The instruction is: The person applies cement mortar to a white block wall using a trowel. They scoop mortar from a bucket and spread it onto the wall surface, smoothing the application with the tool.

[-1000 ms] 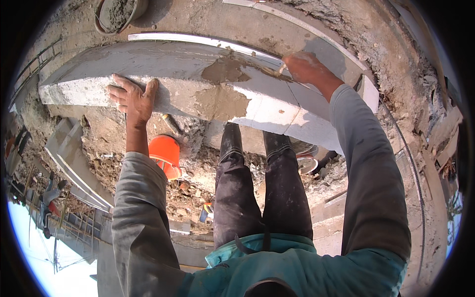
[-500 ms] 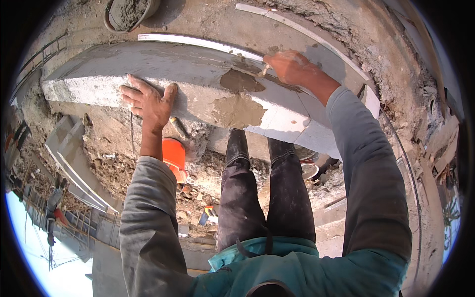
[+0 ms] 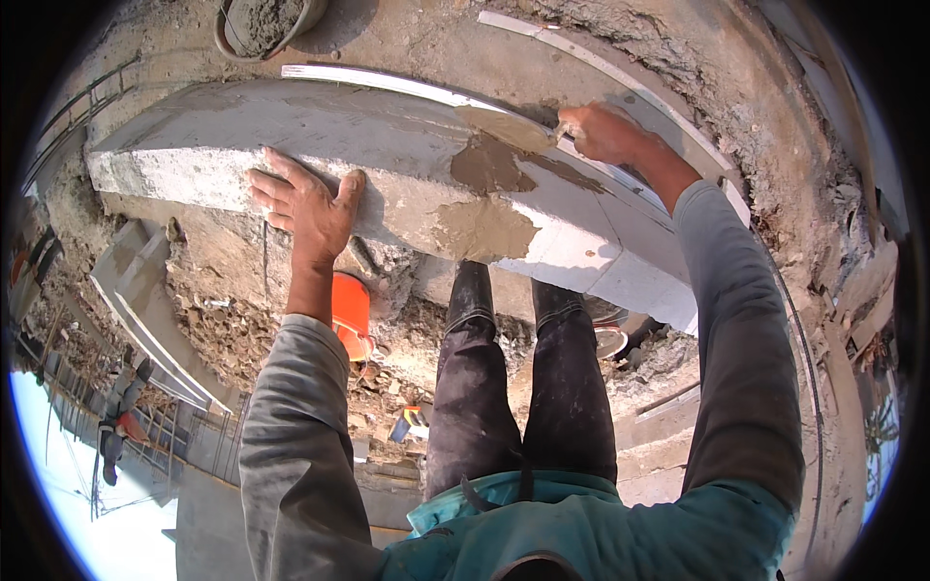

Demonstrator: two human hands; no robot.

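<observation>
Across the front of me runs a low block wall (image 3: pixel 291 111) with a grey-smeared top and a pale near face. My left hand (image 3: pixel 308 203) lies on its near edge, fingers spread, holding nothing. My right hand (image 3: pixel 608 136) is closed round the handle of a trowel (image 3: pixel 509 129), whose mortar-coloured blade points left over the far side of the top. A dark wet mortar patch (image 3: pixel 489 167) lies on the top near the blade, and a lighter patch (image 3: pixel 482 230) coats the near face. A white straight strip (image 3: pixel 378 80) runs along the wall's far edge.
A bucket of grey mortar (image 3: pixel 262 27) stands at the far left. Below my left hand sits an orange bucket (image 3: pixel 351 312) among rubble. Another long pale strip (image 3: pixel 601 63) lies beyond the wall. A dark cable (image 3: pixel 809 378) runs down the right. Another person (image 3: pixel 121 416) is at the lower left.
My right hand has moved slightly right and the trowel blade now shows flat across the far side. My left hand stays on the edge. The whole view has shifted a little.
</observation>
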